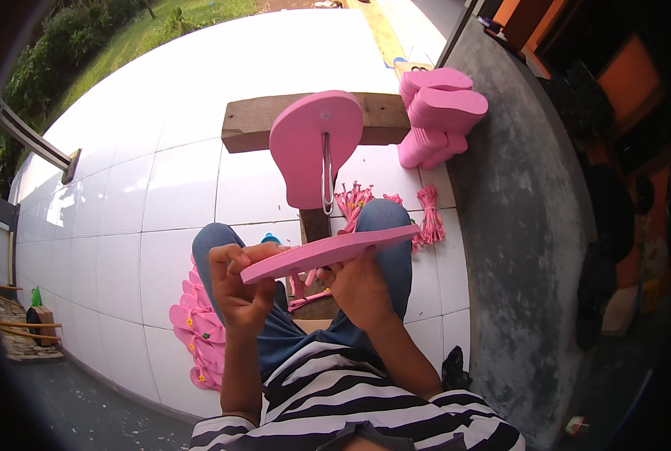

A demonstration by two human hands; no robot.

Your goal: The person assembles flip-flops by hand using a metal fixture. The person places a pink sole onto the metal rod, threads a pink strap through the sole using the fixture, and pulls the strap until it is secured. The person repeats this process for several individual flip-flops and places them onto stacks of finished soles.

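Both my hands hold a pink flip-flop sole [328, 249], seen nearly edge-on above my lap. My left hand [238, 289] grips its left end with thumb and fingers. Farther right, my right hand [360, 289] holds the underside, its fingertips partly hidden behind the sole. Pink strap pieces [298, 283] show just below it; I cannot tell whether they are attached. Ahead of my hands, another pink sole [311, 161] stands upright against a wooden beam [247, 122]. A looped metal rod [327, 177] projects from that sole, below a small round fitting.
Stacked pink soles [444, 109] stand at the beam's right end. Bundles of pink straps [429, 216] lie on the white tiles near my right knee. Pink flip-flops with yellow flowers [200, 331] lie beside my left leg. A grey ledge [512, 188] runs along the right.
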